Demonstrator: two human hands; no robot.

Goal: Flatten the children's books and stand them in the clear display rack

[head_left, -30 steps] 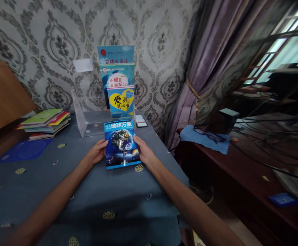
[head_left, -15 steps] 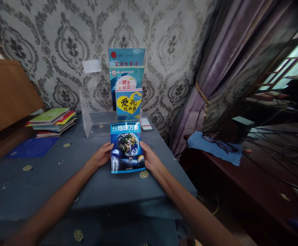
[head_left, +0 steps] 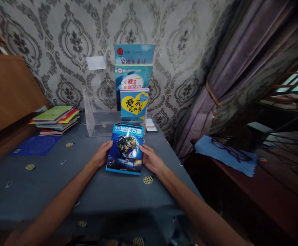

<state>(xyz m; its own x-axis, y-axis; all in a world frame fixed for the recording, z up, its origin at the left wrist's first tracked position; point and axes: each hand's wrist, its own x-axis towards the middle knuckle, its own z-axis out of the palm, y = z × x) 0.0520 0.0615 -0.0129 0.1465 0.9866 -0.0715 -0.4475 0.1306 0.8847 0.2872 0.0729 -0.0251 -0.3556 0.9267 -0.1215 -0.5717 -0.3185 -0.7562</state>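
A blue book with a globe on its cover point(head_left: 125, 147) is held between both hands, its front facing me and tilted slightly. My left hand point(head_left: 103, 153) grips its left edge, fingers partly hidden behind it. On the opposite edge, my right hand point(head_left: 150, 159) is closed with the thumb on the cover. Just beyond stands a clear acrylic rack point(head_left: 89, 116). Its right side bears a yellow-and-blue book point(head_left: 134, 106), a teal book point(head_left: 135, 73) behind that, and a taller blue book point(head_left: 136, 53) at the back.
Left on the grey-blue tablecloth point(head_left: 62, 184) lie a stack of books point(head_left: 58, 118) and a flat blue book point(head_left: 36, 145). A card with a blurred patch point(head_left: 152, 125) sits right of the rack. Glasses point(head_left: 231, 150) rest on a blue cloth point(head_left: 202, 147) at a dark side table with cables.
The globe book has tilted, its lower end shifting left while its top leans right. Both hands still hold it. The whole view has shifted slightly.
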